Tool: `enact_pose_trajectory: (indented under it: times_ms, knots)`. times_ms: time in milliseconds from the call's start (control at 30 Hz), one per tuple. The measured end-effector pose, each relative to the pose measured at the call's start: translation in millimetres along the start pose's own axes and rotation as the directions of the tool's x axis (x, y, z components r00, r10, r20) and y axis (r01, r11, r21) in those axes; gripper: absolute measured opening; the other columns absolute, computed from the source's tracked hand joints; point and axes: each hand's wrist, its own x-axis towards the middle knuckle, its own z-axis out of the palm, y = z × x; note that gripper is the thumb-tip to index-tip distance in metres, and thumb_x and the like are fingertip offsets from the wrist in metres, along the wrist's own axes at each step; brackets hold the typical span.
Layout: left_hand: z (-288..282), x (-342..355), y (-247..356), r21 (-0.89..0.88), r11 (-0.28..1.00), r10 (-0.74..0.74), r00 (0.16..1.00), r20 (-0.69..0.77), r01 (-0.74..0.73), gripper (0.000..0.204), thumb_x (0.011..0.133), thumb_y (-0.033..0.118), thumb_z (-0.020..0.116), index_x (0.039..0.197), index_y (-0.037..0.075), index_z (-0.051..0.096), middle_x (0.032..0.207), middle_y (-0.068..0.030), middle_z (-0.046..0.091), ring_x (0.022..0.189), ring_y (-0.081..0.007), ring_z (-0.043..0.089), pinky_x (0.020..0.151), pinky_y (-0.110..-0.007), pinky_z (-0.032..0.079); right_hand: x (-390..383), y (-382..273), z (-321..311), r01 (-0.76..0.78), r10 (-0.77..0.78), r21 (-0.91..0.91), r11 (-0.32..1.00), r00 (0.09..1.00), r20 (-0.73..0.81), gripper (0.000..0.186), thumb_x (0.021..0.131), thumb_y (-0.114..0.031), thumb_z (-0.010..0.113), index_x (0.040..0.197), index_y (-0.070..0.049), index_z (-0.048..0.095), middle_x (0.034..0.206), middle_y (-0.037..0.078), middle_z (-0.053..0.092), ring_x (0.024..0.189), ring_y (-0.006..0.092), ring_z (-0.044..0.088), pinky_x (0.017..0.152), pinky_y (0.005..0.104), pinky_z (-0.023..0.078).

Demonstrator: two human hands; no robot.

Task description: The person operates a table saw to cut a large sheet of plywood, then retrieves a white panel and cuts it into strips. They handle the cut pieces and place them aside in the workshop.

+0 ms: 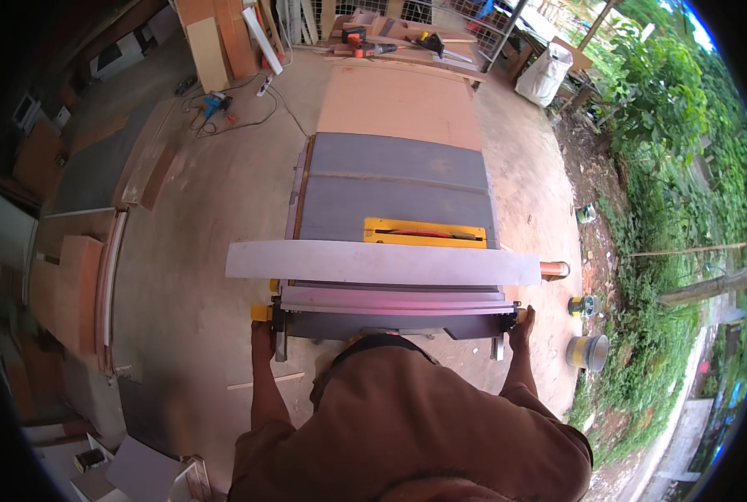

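Note:
In front of me stands a table saw with a grey top (390, 201), a yellow throat plate (382, 228) and a reddish blade (407, 233) in its slot. A long pale rip fence (390, 301) lies crosswise on the near side of the saw. My left hand (262, 333) is closed at the yellow latch (261, 313) at the fence's left end. At the right end, my right hand (521, 328) is closed round the matching yellow latch (521, 315); its fingers are partly hidden. A white board strip (373, 263) lies just beyond the fence, overhanging the saw at both sides.
A wooden panel (399, 100) extends behind the saw. Beyond it, a bench holds drills (373, 48) and wood pieces. A blue power tool (214, 102) with its cord lies on the floor at left. Paint buckets (588, 353) stand at right, beside plants. Boards (81, 276) are stacked far left.

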Motion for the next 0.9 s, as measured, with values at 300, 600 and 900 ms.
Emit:
enact_pose_trajectory:
  times_ms: [300, 600, 900]
  knots:
    - [-5, 43, 5, 0.024, 0.988, -0.151, 0.977, 0.15, 0.15, 0.041, 0.105, 0.043, 0.044, 0.127, 0.011, 0.056, 0.118, -0.0036, 0.063, 0.108, -0.0202, 0.061, 0.096, -0.036, 0.048, 3, 8, -5, 0.265, -0.262, -0.145, 0.953, 0.964, 0.039, 0.041, 0.098, -0.048, 0.05, 0.117, -0.012, 0.054, 0.1, 0.004, 0.049, 0.089, 0.0189, 0.052, 0.075, 0.0429, 0.05]
    - [-37, 25, 73, -0.013, 0.954, -0.29, 0.93, 0.228, 0.3, 0.036, 0.101, 0.035, 0.058, 0.122, 0.006, 0.058, 0.112, -0.0065, 0.066, 0.107, -0.0194, 0.064, 0.092, -0.038, 0.054, 12, -48, -10, 0.212, -0.119, -0.528, 0.822, 0.972, 0.205, 0.034, 0.093, -0.042, 0.057, 0.105, -0.011, 0.064, 0.089, 0.003, 0.058, 0.075, 0.0138, 0.056, 0.06, 0.0313, 0.045]
    - [31, -7, 146, 0.581, 0.801, -0.247, 0.963, 0.103, 0.144, 0.028, 0.095, 0.022, 0.069, 0.114, 0.001, 0.065, 0.101, -0.0058, 0.065, 0.091, -0.0122, 0.063, 0.08, -0.027, 0.057, 6, -41, 15, 0.279, -0.425, -0.625, 0.729, 0.901, -0.093, 0.04, 0.097, -0.035, 0.057, 0.102, 0.003, 0.066, 0.088, 0.011, 0.065, 0.078, 0.021, 0.06, 0.066, 0.0363, 0.051]
